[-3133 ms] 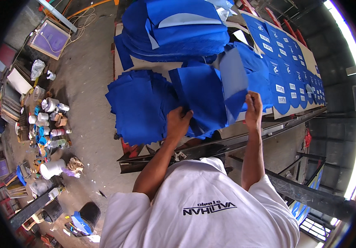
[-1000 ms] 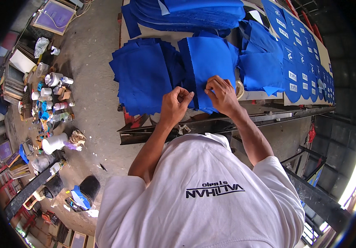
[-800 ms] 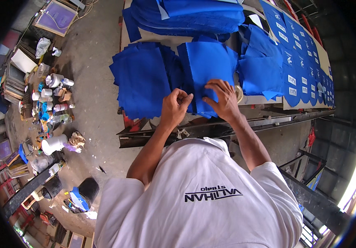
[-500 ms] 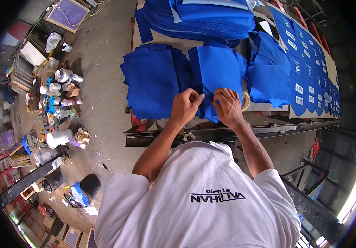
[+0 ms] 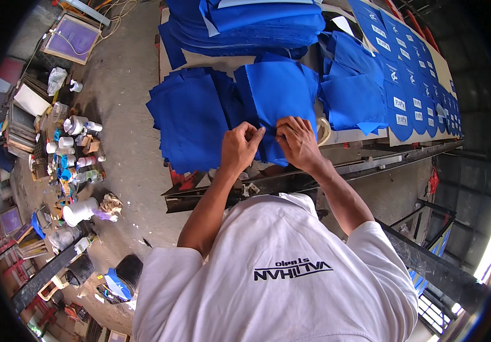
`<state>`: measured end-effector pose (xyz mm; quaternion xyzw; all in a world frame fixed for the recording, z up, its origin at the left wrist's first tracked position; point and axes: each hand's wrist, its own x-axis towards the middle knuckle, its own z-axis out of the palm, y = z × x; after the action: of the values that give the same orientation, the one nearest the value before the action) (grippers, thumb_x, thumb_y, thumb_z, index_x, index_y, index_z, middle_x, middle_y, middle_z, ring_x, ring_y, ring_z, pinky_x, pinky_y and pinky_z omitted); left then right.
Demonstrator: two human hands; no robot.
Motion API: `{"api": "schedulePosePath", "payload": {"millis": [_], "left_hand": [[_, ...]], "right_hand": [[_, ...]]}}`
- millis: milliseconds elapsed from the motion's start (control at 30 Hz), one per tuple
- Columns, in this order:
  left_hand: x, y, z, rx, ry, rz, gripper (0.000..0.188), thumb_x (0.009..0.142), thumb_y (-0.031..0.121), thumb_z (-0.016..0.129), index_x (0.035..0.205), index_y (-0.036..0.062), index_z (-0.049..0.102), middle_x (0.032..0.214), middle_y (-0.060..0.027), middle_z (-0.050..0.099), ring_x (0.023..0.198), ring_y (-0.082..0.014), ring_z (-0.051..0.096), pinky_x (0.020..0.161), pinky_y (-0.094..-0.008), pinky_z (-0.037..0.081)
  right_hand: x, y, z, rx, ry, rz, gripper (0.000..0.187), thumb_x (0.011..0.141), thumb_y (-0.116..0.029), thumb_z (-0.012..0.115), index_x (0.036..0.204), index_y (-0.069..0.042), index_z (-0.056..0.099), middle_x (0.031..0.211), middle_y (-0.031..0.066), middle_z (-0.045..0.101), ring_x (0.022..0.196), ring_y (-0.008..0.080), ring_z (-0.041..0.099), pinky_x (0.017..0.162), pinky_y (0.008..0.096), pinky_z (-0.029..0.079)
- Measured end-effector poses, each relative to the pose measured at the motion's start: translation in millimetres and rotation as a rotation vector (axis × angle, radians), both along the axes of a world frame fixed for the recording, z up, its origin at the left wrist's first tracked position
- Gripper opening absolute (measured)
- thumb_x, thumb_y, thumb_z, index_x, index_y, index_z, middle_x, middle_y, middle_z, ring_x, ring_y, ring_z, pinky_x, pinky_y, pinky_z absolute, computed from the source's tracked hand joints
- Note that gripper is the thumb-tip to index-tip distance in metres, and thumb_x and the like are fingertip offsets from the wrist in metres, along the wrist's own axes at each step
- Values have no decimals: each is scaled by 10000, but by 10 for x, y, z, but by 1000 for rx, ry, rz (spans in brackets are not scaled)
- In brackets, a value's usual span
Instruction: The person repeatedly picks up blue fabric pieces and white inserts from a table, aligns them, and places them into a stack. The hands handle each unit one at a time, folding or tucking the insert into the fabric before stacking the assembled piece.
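Note:
A piece of blue fabric point(image 5: 277, 91) lies on a stack in the middle of the worktable, under both hands. My left hand point(image 5: 240, 148) pinches thumb against fingers at the fabric's near left edge. Just to its right, my right hand point(image 5: 299, 141) is closed with curled fingers on the same near edge; the fingertips hide what they grip. Left of them a stack of blue fabric pieces point(image 5: 191, 122) is loosely fanned, with uneven edges. Another pile of blue pieces point(image 5: 354, 102) sits to the right. Beside my right hand rests a roll of tape point(image 5: 323, 131).
Behind the piles stands a tall stack of folded blue cloth point(image 5: 245, 34). Printed blue panels point(image 5: 410, 85) cover a board at the right. A metal rail point(image 5: 365, 165) runs along the table's near edge. Tubs and bottles point(image 5: 77, 148) crowd the floor at left.
The whole view has swung slightly, so the table sits further left in the picture. Both hands stay at the fabric's near edge, with little change in their grip.

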<state>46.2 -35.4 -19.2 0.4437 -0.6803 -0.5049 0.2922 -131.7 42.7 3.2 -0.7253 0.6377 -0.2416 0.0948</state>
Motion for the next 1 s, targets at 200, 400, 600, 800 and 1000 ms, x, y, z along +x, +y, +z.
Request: {"api": "schedulePosePath", "payload": {"millis": [200, 400, 600, 800, 1000], "left_hand": [[-5, -17, -100, -6, 13, 10, 357, 943, 242, 679, 704, -8, 591, 519, -100, 550, 444, -198, 531, 473, -356, 386], [9, -42, -195, 19, 52, 6, 355, 953, 221, 663, 695, -10, 582, 517, -100, 547, 433, -202, 521, 468, -356, 376], [25, -32, -243, 100, 76, -3, 343, 944, 209, 670, 689, -5, 583, 517, -81, 558, 432, -163, 515, 468, -348, 376], [35, -46, -191, 45, 44, -23, 332, 938, 248, 692, 735, -7, 626, 545, -59, 585, 457, -122, 537, 463, -302, 404], [35, -47, -219, 25, 36, -26, 323, 933, 257, 704, 765, -13, 648, 553, -49, 593, 464, -104, 550, 457, -283, 411]], "right_hand": [[-150, 9, -125, 5, -443, -100, 145, 864, -76, 652, 947, -53, 536, 1045, 97, 599, 1034, 316, 569, 872, 456, 420], [-75, 44, 75, -17, -38, -71, 322, 833, -187, 739, 1123, -87, 641, 1172, 53, 642, 1043, 281, 594, 867, 417, 431], [-109, 95, -63, 17, -2, 4, 207, 815, -167, 733, 995, -104, 652, 1103, 6, 646, 1007, 251, 588, 828, 395, 417], [-132, -6, -23, 73, -129, -14, 113, 813, -77, 695, 880, -77, 603, 1032, 49, 640, 955, 280, 590, 821, 389, 422], [-199, -48, 21, 139, -429, -11, 138, 824, -24, 692, 904, -2, 580, 971, 133, 639, 940, 324, 620, 849, 397, 465]]}}
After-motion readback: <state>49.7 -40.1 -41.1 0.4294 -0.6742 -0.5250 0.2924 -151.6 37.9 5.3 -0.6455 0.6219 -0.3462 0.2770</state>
